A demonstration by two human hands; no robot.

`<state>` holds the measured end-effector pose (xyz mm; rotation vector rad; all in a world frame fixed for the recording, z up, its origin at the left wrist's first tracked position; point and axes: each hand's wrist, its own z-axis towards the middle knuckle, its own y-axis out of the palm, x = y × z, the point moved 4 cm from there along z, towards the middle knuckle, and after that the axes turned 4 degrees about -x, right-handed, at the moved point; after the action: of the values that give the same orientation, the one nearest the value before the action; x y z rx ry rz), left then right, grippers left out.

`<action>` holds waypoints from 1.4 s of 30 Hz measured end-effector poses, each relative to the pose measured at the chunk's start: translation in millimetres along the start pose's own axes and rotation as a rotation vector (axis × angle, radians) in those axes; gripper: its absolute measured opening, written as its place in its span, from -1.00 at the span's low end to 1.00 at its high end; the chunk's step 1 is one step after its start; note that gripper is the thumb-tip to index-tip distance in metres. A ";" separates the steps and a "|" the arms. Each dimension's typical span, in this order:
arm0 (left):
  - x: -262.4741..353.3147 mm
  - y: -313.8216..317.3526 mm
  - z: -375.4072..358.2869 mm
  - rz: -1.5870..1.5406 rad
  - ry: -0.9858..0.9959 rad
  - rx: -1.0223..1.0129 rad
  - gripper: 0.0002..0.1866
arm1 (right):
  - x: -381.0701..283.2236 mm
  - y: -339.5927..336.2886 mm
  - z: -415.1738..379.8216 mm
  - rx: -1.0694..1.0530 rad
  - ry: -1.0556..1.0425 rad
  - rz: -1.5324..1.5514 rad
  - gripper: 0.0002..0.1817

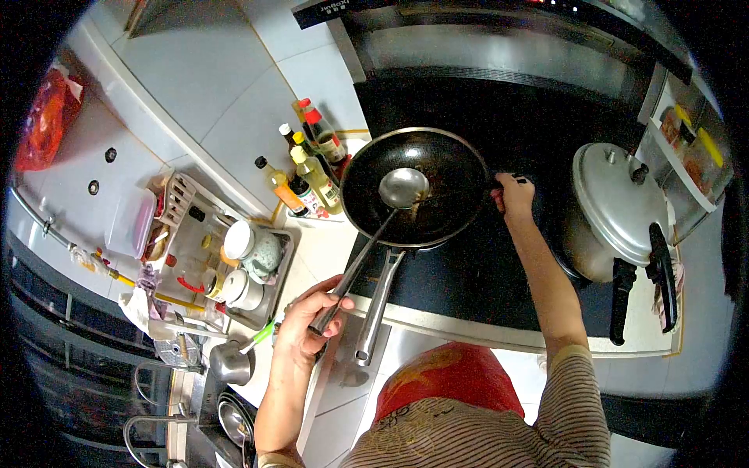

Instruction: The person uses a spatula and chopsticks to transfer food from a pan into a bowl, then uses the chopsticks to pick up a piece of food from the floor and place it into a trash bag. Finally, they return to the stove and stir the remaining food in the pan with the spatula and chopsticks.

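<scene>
A black wok (456, 203) is over the dark stove top, its long metal handle (378, 312) pointing down toward my body. My left hand (308, 316) is wrapped round the handle end of a metal ladle (404, 189), whose round bowl rests inside the wok. At the wok's right side, my right hand (513, 193) grips the small side handle, which is mostly hidden by the fingers. Some small brownish bits lie in the wok beside the ladle bowl.
A pressure cooker (616, 203) stands on the right of the stove. Several sauce bottles (312, 175) are left of the wok. Farther left are lidded jars (243, 288) on a tray, a small metal pot (232, 362) and a sink faucet (156, 419).
</scene>
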<state>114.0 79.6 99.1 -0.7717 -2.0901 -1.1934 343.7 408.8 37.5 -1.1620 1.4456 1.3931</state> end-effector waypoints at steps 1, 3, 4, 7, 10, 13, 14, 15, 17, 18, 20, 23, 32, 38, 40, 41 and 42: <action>-1.8 2.1 3.0 -0.010 -0.030 -0.007 -0.40 | 0.9 -1.0 -0.7 -0.002 0.026 0.036 -0.84; -9.1 4.7 6.8 0.012 -0.035 0.024 -0.42 | 0.6 -3.1 -3.1 0.017 0.016 0.021 -0.84; -12.1 3.8 8.1 0.023 -0.037 0.039 -0.42 | 0.8 -4.3 -3.7 0.027 0.011 0.014 -0.84; -20.0 2.9 10.4 0.012 -0.051 -0.006 -0.45 | 10.7 -10.5 2.2 0.060 -0.011 -0.113 -0.84; -23.7 3.3 9.8 0.020 -0.035 -0.029 -0.47 | 9.6 -2.3 -4.0 0.010 -0.199 -0.157 -0.84; -26.0 5.5 4.8 -0.015 -0.012 -0.028 -0.48 | 2.8 7.4 -14.4 -0.033 -0.237 -0.164 -0.82; -27.3 4.4 2.7 -0.040 -0.007 -0.045 -0.48 | 4.0 8.3 -13.3 -0.028 -0.233 -0.155 -0.82; -29.1 2.4 -0.3 -0.065 -0.003 -0.062 -0.48 | 7.2 9.0 -11.5 -0.024 -0.228 -0.145 -0.82; -35.6 -11.8 -8.6 -0.098 0.004 -0.015 -0.50 | 14.2 8.4 -8.5 -0.010 -0.226 -0.116 -0.82; -40.3 -21.2 -12.8 -0.114 0.008 0.008 -0.50 | 17.2 6.2 -6.3 -0.002 -0.231 -0.097 -0.81; -51.5 -47.8 -23.0 -0.119 0.035 0.096 -0.54 | 18.9 1.4 -3.5 0.015 -0.202 -0.054 -0.81; -63.7 -72.9 -47.4 -0.231 0.090 0.171 -0.58 | 13.7 -2.0 -3.7 0.036 -0.113 0.010 -0.82; -122.1 -152.3 -89.5 -0.485 0.072 0.372 -0.68 | -0.1 3.8 -19.7 0.060 0.047 0.081 -0.88; -116.2 -177.2 -95.6 -0.523 0.074 0.308 -0.69 | -0.2 3.5 -18.2 0.032 -0.058 0.173 -0.84; -109.4 -176.6 -98.3 -0.543 0.070 0.283 -0.69 | -3.5 5.2 -23.3 0.063 -0.044 0.185 -0.84; -106.9 -176.8 -99.4 -0.553 0.077 0.257 -0.70 | -5.4 5.7 -26.0 0.075 -0.031 0.185 -0.84; -105.7 -177.9 -100.9 -0.555 0.075 0.259 -0.70 | -7.5 6.5 -29.0 0.086 -0.020 0.184 -0.84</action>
<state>74.1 -105.2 -32.3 -0.0186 -2.4103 -1.1595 340.8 380.4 48.6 -0.9786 1.6151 1.4461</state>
